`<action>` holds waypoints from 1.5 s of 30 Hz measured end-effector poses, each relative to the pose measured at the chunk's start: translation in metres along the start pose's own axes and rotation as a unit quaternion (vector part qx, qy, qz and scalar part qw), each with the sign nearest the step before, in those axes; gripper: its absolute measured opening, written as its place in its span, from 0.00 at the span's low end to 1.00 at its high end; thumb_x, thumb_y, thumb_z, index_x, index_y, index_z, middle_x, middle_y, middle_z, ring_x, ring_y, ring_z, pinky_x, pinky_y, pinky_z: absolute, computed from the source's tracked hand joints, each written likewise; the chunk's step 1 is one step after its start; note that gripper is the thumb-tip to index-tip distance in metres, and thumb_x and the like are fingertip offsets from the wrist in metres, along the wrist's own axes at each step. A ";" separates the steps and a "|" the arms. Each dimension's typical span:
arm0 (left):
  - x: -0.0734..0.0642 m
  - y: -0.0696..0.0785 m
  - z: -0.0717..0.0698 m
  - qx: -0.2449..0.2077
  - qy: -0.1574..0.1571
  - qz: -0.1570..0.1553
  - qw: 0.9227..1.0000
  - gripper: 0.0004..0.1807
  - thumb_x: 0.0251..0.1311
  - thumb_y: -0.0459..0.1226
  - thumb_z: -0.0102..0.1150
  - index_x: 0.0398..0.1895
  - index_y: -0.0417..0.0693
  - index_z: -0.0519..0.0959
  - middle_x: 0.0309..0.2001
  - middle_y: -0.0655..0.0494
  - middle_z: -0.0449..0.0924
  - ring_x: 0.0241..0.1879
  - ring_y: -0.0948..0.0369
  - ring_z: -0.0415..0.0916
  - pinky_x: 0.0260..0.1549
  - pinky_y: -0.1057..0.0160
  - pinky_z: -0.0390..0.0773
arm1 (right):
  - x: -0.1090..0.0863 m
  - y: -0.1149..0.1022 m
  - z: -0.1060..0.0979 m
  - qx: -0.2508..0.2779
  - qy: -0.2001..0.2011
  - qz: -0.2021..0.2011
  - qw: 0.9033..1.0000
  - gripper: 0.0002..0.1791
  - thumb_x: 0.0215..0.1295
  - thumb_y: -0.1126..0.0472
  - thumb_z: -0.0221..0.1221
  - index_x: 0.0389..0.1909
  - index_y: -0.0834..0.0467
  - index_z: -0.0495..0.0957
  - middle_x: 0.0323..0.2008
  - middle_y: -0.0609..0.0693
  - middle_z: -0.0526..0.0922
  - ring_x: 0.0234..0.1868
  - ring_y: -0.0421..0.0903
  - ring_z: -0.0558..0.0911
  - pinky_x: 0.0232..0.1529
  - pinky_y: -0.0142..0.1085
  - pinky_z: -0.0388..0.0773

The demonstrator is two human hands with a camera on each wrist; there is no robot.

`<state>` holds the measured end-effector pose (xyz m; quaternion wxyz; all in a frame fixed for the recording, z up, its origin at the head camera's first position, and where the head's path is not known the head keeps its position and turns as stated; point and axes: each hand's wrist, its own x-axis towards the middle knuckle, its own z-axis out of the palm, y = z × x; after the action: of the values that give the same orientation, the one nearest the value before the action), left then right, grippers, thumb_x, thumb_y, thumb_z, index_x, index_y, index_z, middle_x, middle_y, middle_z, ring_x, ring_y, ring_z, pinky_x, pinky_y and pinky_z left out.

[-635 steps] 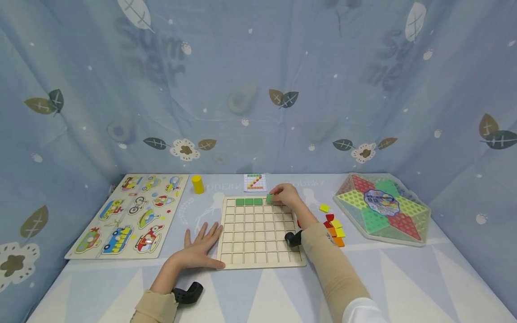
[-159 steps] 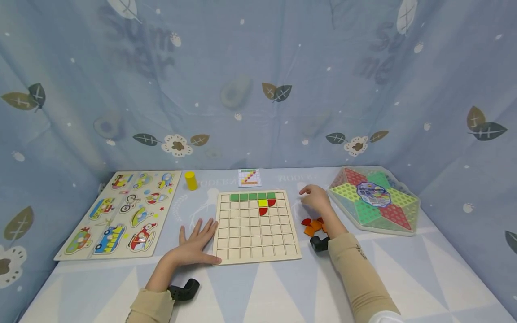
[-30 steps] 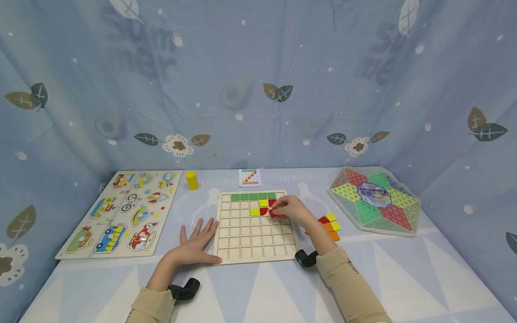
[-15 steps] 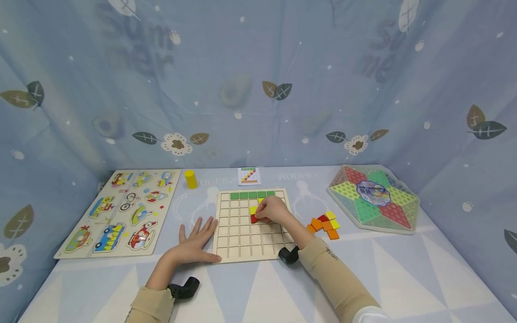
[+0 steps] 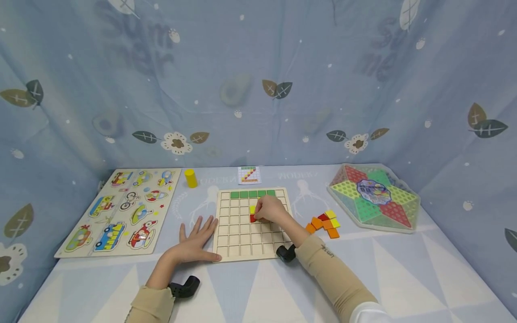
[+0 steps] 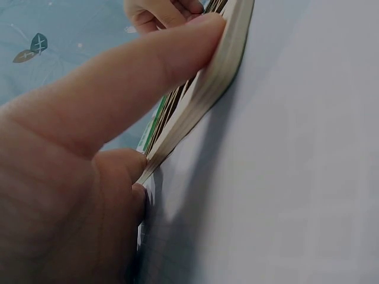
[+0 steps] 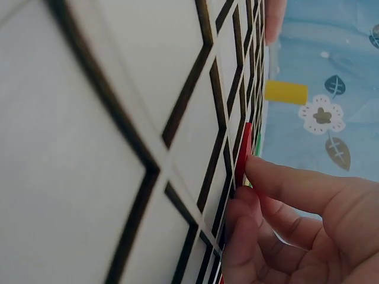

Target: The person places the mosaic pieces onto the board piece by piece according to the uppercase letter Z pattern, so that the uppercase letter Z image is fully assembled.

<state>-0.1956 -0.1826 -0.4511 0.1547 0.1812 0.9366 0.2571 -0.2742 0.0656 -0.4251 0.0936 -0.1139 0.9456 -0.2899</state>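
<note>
In the head view my right hand (image 5: 271, 210) pinches a small red tile (image 5: 252, 218) over the gridded wooden board (image 5: 239, 242), just below a yellow tile (image 5: 252, 209). The right wrist view has thumb and finger on that red tile (image 7: 243, 148), whose edge shows against the grid. Green tiles (image 5: 244, 194) fill part of the board's top row. Other tiles in the middle are hidden behind the right hand. My left hand (image 5: 193, 246) rests with spread fingers by the board's left edge, its thumb (image 6: 177, 50) on the near corner.
Loose orange tiles (image 5: 317, 223), yellow tiles (image 5: 335, 223) and a red tile (image 5: 323, 217) lie right of the board. A pattern card (image 5: 249, 175) and a yellow cylinder (image 5: 191, 178) are behind it. A vehicle puzzle (image 5: 133, 215) lies left, a star-patterned game box (image 5: 373, 197) right.
Since the oldest frame, the green row has grown and yellow and red tiles have joined the board. In the last second my right hand moved left across the grid; my left hand stayed.
</note>
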 end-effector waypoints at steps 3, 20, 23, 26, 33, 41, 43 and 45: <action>0.001 0.001 0.000 0.002 0.000 -0.001 1.000 0.61 0.40 0.59 0.65 0.72 0.41 0.45 0.72 0.41 0.38 0.69 0.40 0.24 0.54 0.33 0.15 | -0.001 0.003 -0.002 0.021 -0.004 0.001 1.000 0.08 0.51 0.63 0.67 0.20 0.57 0.77 0.22 0.46 0.78 0.18 0.41 0.73 0.20 0.30 0.68; 0.000 -0.001 0.001 -0.008 -0.007 0.001 1.000 0.60 0.42 0.59 0.65 0.72 0.42 0.44 0.73 0.42 0.36 0.70 0.41 0.22 0.54 0.34 0.13 | -0.033 0.058 -0.044 0.183 0.025 0.062 0.981 0.06 0.55 0.63 0.64 0.31 0.60 0.78 0.28 0.51 0.79 0.29 0.48 0.77 0.33 0.38 0.77; 0.000 0.000 0.000 -0.005 -0.003 0.005 1.000 0.60 0.42 0.59 0.65 0.72 0.41 0.44 0.73 0.41 0.36 0.70 0.41 0.23 0.54 0.34 0.14 | -0.039 0.074 -0.056 0.186 0.043 0.079 0.978 0.06 0.56 0.63 0.63 0.34 0.60 0.78 0.31 0.52 0.80 0.33 0.49 0.77 0.37 0.39 0.78; 0.000 0.000 -0.001 0.000 0.000 0.005 1.000 0.60 0.42 0.59 0.65 0.72 0.40 0.45 0.72 0.40 0.37 0.69 0.40 0.23 0.54 0.34 0.14 | -0.046 0.091 -0.066 0.185 0.050 0.090 0.977 0.08 0.58 0.65 0.60 0.38 0.63 0.77 0.33 0.54 0.79 0.33 0.49 0.76 0.36 0.38 0.77; 0.000 0.002 -0.001 -0.004 -0.002 0.004 1.000 0.60 0.42 0.58 0.65 0.72 0.40 0.45 0.72 0.40 0.37 0.69 0.40 0.23 0.54 0.33 0.15 | -0.061 0.116 -0.082 0.159 0.044 0.114 0.980 0.13 0.53 0.77 0.54 0.41 0.67 0.76 0.40 0.60 0.79 0.35 0.50 0.76 0.35 0.37 0.77; -0.002 0.003 -0.002 -0.015 -0.005 0.001 1.000 0.60 0.42 0.58 0.65 0.72 0.40 0.45 0.72 0.40 0.37 0.69 0.40 0.23 0.54 0.34 0.13 | -0.067 0.124 -0.083 0.088 0.004 0.159 0.983 0.15 0.48 0.80 0.57 0.37 0.63 0.78 0.37 0.57 0.79 0.32 0.49 0.74 0.32 0.34 0.77; -0.002 0.003 -0.002 -0.015 -0.005 0.001 1.000 0.60 0.42 0.58 0.65 0.72 0.40 0.44 0.72 0.40 0.37 0.69 0.40 0.23 0.54 0.34 0.13 | -0.067 0.125 -0.082 0.083 0.004 0.152 0.985 0.16 0.47 0.80 0.57 0.37 0.63 0.78 0.35 0.56 0.79 0.31 0.49 0.74 0.31 0.34 0.76; -0.001 0.002 -0.001 -0.014 -0.004 0.002 1.000 0.60 0.42 0.58 0.65 0.72 0.41 0.44 0.72 0.40 0.36 0.69 0.40 0.22 0.54 0.34 0.13 | -0.067 0.125 -0.080 0.085 0.003 0.144 0.986 0.16 0.46 0.80 0.56 0.36 0.63 0.79 0.33 0.55 0.78 0.31 0.48 0.74 0.30 0.34 0.75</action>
<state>-0.1943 -0.1818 -0.4484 0.1605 0.1819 0.9318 0.2701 -0.2501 0.2270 -0.4236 0.1408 0.0330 0.9244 -0.3530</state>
